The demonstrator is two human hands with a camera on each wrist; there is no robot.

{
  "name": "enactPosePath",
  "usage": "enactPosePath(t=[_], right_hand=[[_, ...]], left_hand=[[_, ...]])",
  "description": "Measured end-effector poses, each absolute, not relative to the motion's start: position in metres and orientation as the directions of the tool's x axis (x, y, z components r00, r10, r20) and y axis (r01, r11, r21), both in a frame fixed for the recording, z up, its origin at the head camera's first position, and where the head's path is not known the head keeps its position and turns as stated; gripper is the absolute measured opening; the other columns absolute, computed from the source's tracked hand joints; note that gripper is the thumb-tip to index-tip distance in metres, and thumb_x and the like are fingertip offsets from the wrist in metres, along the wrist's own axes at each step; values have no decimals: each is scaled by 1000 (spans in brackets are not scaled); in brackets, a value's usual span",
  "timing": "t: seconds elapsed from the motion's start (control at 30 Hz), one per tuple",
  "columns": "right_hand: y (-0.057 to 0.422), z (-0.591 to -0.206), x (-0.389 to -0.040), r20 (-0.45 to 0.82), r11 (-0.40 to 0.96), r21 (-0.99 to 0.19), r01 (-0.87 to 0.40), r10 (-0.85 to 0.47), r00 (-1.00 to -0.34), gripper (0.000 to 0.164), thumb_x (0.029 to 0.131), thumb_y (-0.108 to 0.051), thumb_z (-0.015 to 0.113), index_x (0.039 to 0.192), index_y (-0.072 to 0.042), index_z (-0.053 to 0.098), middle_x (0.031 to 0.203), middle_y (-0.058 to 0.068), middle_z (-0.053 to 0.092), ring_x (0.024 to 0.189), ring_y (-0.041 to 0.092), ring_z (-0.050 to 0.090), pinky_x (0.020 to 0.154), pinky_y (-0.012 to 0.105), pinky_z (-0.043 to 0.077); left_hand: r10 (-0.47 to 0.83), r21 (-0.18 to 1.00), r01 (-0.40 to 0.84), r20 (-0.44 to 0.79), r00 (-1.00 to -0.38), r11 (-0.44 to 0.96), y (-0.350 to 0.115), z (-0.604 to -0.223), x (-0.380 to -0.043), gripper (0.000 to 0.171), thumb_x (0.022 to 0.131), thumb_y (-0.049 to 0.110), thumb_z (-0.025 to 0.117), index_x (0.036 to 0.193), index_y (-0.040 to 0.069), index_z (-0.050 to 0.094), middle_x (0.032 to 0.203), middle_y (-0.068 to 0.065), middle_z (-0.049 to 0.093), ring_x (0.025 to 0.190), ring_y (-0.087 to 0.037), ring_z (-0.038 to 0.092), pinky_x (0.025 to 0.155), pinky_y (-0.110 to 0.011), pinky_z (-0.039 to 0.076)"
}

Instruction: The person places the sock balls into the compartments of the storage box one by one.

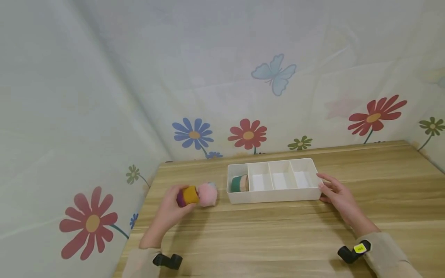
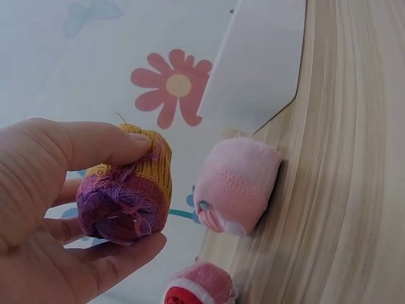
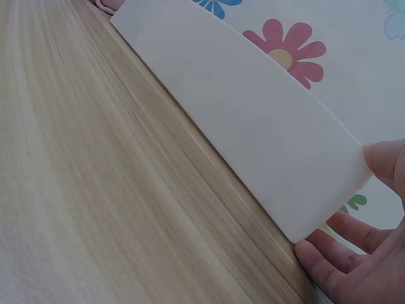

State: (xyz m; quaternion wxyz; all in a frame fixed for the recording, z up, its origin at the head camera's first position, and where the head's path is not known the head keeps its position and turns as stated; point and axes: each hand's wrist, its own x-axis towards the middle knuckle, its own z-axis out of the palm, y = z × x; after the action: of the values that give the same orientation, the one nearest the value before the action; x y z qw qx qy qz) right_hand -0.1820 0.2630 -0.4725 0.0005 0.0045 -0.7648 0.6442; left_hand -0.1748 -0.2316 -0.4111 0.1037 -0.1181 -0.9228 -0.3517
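My left hand (image 1: pixel 170 208) grips a rolled-up sock (image 2: pixel 126 190), mustard yellow at one end and purple at the other, with the thumb across its yellow part and fingers on the far side. Beside it on the table is a pale pink rolled sock (image 1: pixel 208 194). A white divided box (image 1: pixel 274 195) lies to the right, and a green and beige rolled sock (image 1: pixel 240 183) sits in its leftmost compartment. At the box's right end, my right hand (image 1: pixel 338 197) holds the corner, thumb near the rim and fingers lower down, as the right wrist view shows.
A red, white and pink rolled sock (image 2: pixel 199 285) shows at the bottom of the left wrist view. The wooden table (image 1: pixel 264 239) meets a flower-printed cloth wall (image 1: pixel 215 96) at its back and left edges.
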Motion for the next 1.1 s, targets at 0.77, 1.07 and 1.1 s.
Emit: enactPosePath(t=[0.77, 1.07, 1.1], right_hand=[[262, -473, -182, 5, 180, -984, -5, 1, -1000, 58, 95, -35, 50, 144, -9, 32, 136, 33, 34, 91, -4, 52, 76, 25, 51], [263, -475, -183, 6, 171, -985, -5, 2, -1000, 58, 96, -33, 50, 144, -9, 31, 136, 33, 35, 91, -3, 52, 76, 26, 51], [263, -476, -183, 7, 170, -985, -7, 2, -1000, 58, 96, -33, 50, 144, -8, 31, 135, 33, 35, 91, -3, 52, 76, 26, 51]], left_hand=[[205, 637, 348, 289, -935, 688, -199, -408, -187, 60, 70, 17, 82, 122, 6, 54, 117, -8, 54, 100, -23, 50, 83, -41, 47], [191, 663, 316, 256, -948, 678, -192, -404, -189, 59, 71, 16, 81, 123, 10, 54, 120, -7, 52, 102, -23, 51, 82, -41, 50], [192, 667, 315, 254, -948, 675, -191, -403, -189, 59, 71, 15, 81, 123, 10, 54, 120, -7, 52, 102, -23, 51, 82, -41, 50]])
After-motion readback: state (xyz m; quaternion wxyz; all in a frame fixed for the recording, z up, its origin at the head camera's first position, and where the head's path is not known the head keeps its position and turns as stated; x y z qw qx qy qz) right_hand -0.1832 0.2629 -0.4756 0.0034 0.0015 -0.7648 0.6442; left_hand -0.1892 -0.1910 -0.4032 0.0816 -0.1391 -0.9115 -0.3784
